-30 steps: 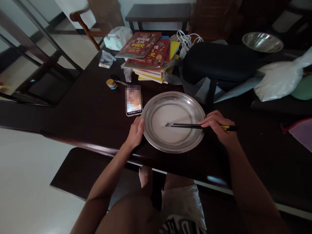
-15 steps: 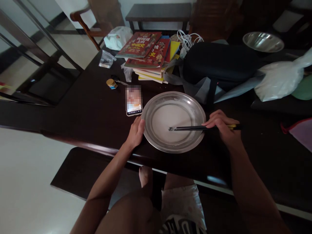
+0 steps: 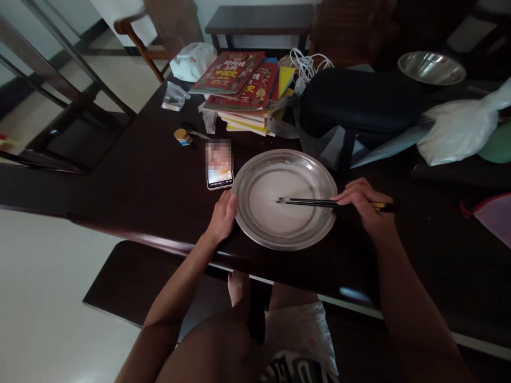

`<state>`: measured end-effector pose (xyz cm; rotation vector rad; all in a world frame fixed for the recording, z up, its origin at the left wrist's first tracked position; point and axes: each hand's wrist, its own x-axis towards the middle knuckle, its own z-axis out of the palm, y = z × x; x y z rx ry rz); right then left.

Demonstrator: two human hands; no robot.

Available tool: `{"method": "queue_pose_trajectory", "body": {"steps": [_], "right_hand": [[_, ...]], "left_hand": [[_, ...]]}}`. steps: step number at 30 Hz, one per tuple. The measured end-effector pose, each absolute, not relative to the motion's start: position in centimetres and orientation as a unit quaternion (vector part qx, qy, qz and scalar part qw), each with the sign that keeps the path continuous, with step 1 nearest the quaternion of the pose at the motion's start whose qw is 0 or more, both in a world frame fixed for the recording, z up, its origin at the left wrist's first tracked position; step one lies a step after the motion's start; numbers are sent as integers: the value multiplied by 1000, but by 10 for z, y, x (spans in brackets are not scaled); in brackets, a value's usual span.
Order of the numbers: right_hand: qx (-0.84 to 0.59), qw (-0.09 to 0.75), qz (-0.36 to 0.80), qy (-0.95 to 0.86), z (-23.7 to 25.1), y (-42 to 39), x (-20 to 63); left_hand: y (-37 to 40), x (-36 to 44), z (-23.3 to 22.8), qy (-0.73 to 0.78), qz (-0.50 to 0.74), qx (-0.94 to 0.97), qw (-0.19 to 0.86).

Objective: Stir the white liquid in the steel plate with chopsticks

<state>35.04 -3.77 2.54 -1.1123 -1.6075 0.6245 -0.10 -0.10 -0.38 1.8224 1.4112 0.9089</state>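
Head view: one wide metal basin point(image 3: 285, 243), set upright on a dark table point(image 3: 139, 175) near its front edge, white contents point(image 3: 275, 186) covering the floor; one left hand point(image 3: 224, 215), at the basin's left side, thumb against the rim, fingers partly hidden, so whether they clamp it cannot be told; one right hand point(image 3: 365, 207), beyond the right rim, fingers closed on one pair of black chopsticks point(image 3: 309, 202), which lean across that rim, tips close together at the middle of the white contents; one lit phone point(image 3: 220, 178), screen partly blurred, just beyond the left hand; one small gold-lidded jar point(image 3: 183, 137), left of the phone; one stack of books point(image 3: 229, 74), behind the phone; one black case point(image 3: 359, 103), behind the basin to the right
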Motion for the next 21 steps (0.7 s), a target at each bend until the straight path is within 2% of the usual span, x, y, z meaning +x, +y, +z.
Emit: {"method": "queue_pose_trajectory", "body": {"steps": [2, 7, 11, 15, 21], "right_hand": [[-458, 535, 267, -658, 26, -37, 351], [-465, 496, 278, -678, 26, -38, 351], [-470, 530, 271, -652, 25, -38, 351], [-452, 495, 285, -686, 25, -38, 350], [-456, 528, 275, -662, 25, -38, 350]], "left_hand": [[-1, -1, -3, 539, 346, 696, 326], [0, -1, -3, 542, 341, 694, 327], [0, -1, -4, 536, 346, 697, 328], [0, -1, -4, 537, 345, 698, 325], [0, -1, -5, 539, 343, 697, 325]]}}
